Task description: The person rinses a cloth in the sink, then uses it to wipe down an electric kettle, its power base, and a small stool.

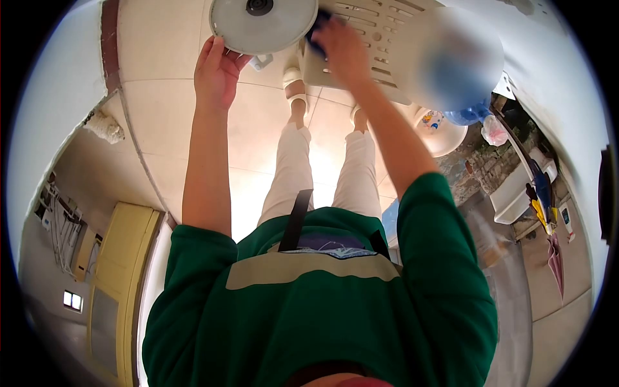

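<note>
A round pale lid with a dark knob at its centre is held up at the top of the head view. My left hand grips its lower left rim, fingers closed behind the edge. At the lid's right edge my right hand is closed on a dark blue cloth. Motion smears that hand slightly, and the cloth's shape is partly hidden by the fingers. Just beyond the right hand stands a beige slotted plastic chair.
Right of the chair is a blurred pale round shape with blue in it. Below it are a white basin, a blue plastic item and hanging umbrellas. A yellow door is at lower left. Tiled floor lies underfoot.
</note>
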The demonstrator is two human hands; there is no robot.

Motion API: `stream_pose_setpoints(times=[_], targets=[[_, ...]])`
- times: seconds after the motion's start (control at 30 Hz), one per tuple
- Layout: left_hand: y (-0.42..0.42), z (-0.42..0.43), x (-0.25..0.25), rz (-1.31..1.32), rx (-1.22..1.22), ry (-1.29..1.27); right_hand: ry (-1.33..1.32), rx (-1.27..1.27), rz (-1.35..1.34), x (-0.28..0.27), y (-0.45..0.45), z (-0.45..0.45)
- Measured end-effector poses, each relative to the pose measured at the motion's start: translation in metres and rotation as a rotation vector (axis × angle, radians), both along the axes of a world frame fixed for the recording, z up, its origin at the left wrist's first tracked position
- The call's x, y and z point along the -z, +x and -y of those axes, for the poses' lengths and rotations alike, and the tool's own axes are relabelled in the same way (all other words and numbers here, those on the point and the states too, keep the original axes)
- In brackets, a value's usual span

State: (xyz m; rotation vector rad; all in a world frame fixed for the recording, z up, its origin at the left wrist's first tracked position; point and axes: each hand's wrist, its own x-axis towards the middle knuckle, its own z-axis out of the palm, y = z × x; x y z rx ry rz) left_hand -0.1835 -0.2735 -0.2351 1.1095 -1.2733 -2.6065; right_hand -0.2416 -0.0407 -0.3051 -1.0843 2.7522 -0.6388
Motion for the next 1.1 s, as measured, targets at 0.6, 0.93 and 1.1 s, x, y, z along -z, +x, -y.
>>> stream_pose_setpoints(times=[0.6, 0.93, 1.1], targets=[[-0.001, -0.036, 0.021, 0.04, 0.107, -0.022, -0.159, 0.034, 0.176, -0.007, 0.102, -0.035], [0.021, -0.106, 0.081, 0.139, 0.085, 0.207, 0.087, 0.373, 0.08, -0.007, 0.09, -0.194], [0.022, -0.113, 0.085, 0.168, 0.025, 0.188, -0.214, 0.474, 0.223, 0.023, 0.127, -0.125]])
